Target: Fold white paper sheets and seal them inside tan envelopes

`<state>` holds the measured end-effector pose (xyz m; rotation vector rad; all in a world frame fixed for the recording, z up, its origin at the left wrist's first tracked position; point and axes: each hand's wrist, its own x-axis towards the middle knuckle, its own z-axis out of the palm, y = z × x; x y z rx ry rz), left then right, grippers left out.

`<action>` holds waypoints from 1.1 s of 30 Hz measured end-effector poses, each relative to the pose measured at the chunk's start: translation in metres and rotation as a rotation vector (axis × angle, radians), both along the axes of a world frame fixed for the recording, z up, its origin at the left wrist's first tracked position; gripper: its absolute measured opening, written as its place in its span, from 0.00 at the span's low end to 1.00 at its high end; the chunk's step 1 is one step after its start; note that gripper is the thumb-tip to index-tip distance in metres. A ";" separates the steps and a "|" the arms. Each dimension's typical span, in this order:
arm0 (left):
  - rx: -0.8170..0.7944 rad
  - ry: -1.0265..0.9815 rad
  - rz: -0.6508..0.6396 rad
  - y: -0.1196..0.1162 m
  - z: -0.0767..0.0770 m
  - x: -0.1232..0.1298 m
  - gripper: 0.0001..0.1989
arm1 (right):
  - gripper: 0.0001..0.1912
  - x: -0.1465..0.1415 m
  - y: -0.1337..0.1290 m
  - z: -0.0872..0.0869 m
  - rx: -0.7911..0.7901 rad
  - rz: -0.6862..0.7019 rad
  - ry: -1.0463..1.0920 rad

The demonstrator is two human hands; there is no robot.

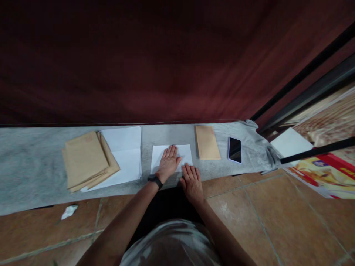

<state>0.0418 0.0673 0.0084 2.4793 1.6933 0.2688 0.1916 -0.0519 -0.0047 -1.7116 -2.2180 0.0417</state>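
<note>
A white sheet of paper (pixel 158 153) lies on the grey cloth surface in front of me, seemingly folded. Flat on top of it rests my left hand (pixel 169 161), fingers stretched out, a dark band on the wrist. My right hand (pixel 192 183) is spread at the paper's lower right corner, its fingertips touching the near edge. Just to the right of the paper is a brown envelope (pixel 207 142). Left of it, a stack of white sheets (pixel 127 155) lies partly under several brown envelopes (pixel 87 159).
A phone in a pale purple case (pixel 235 150) lies on the grey cloth (pixel 169 133) at the right. Dark metal bars (pixel 307 70) and a colourful box (pixel 327 173) stand beyond the right end. A crumpled white scrap (pixel 69 211) is on the tiled floor. A dark red curtain (pixel 155 74) hangs behind.
</note>
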 end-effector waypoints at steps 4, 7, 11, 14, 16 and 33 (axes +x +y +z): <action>-0.004 -0.010 0.041 0.019 0.000 -0.003 0.32 | 0.29 0.000 0.000 0.001 -0.004 0.001 0.000; -0.006 -0.038 0.060 0.017 0.001 -0.007 0.32 | 0.29 0.000 -0.002 0.002 -0.009 0.001 0.012; 0.020 -0.077 0.071 -0.007 -0.003 -0.018 0.32 | 0.27 0.000 0.002 0.010 -0.022 -0.011 0.059; 0.044 -0.102 0.054 -0.024 -0.008 -0.026 0.31 | 0.26 -0.008 0.023 0.021 -0.018 -0.007 0.115; 0.046 -0.114 0.054 -0.029 -0.009 -0.029 0.31 | 0.26 -0.017 0.046 0.027 -0.029 0.034 0.137; 0.143 -0.159 0.374 -0.030 -0.016 -0.042 0.31 | 0.31 -0.012 0.114 -0.004 0.047 -0.182 0.058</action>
